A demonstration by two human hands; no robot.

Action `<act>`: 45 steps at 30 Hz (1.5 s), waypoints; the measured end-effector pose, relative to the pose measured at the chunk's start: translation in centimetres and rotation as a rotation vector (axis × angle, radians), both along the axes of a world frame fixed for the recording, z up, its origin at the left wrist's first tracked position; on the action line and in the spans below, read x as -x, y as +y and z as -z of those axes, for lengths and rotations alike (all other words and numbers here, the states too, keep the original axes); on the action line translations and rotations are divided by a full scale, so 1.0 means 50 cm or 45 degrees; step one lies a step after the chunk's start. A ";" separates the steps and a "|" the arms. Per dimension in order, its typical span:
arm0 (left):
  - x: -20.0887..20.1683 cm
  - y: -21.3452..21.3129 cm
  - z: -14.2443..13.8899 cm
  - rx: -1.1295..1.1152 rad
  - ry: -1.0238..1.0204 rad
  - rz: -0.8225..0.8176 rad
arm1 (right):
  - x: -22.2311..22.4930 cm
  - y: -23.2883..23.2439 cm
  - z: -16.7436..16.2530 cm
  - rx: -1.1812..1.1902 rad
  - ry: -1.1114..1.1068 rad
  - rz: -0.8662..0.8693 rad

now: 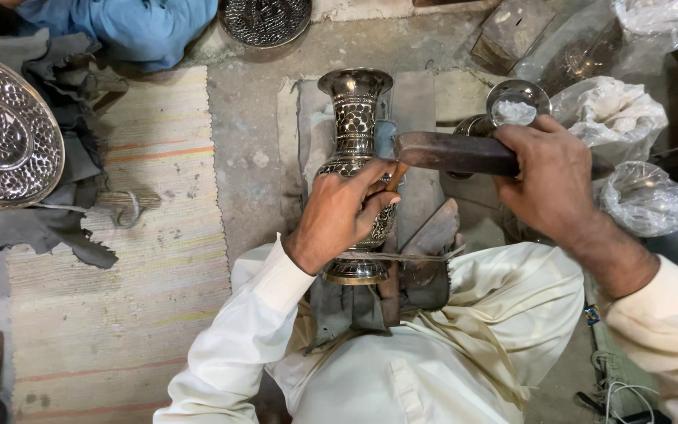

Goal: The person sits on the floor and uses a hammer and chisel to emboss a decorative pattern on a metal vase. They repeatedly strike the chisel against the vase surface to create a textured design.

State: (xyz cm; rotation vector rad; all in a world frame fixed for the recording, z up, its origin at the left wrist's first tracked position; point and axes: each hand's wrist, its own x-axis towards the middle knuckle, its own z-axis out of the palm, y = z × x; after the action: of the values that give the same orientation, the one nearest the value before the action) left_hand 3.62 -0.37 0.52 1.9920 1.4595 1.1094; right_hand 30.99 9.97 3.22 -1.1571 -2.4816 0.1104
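Your left hand (343, 216) is wrapped around the belly of an engraved metal vase (355, 118), pinching a thin chisel (395, 177) against its patterned side with thumb and fingertips. The vase lies tilted away from you, its foot near your lap and its flared mouth pointing up the frame, resting on a grey cloth pad (425, 102) over the concrete floor (249, 165). Your right hand (551, 180) is closed around a dark wooden mallet (453, 151), whose head sits just above the chisel's top end.

Close behind the mallet stand small shiny metal cups (515, 102), partly hidden by your right hand. Crumpled clear plastic bags (617, 118) crowd the right side, one near your right wrist. A brown box (515, 31) lies at the top, with another bag beside it. To the left, a striped woven mat (135, 298) covers the floor; on it a large hammered metal tray (5, 133) sits over dark grey rags (72, 220). A round embossed plate (266, 20) lies at the top edge beside another person's blue sleeve (135, 27).
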 end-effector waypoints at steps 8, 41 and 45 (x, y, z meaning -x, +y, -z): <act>0.001 0.005 0.006 -0.166 -0.049 0.033 | -0.007 0.015 0.010 0.082 0.021 0.076; 0.011 0.008 -0.002 -0.177 -0.051 0.089 | -0.036 0.023 0.018 0.072 0.061 0.152; 0.011 0.002 0.005 -0.161 -0.104 0.097 | -0.033 0.017 0.016 0.443 0.265 0.258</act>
State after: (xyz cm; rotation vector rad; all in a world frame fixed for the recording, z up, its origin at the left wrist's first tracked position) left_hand 3.07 -0.28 0.25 2.0435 1.2899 1.2628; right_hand 32.64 10.80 2.41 -1.4469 -2.2026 0.5929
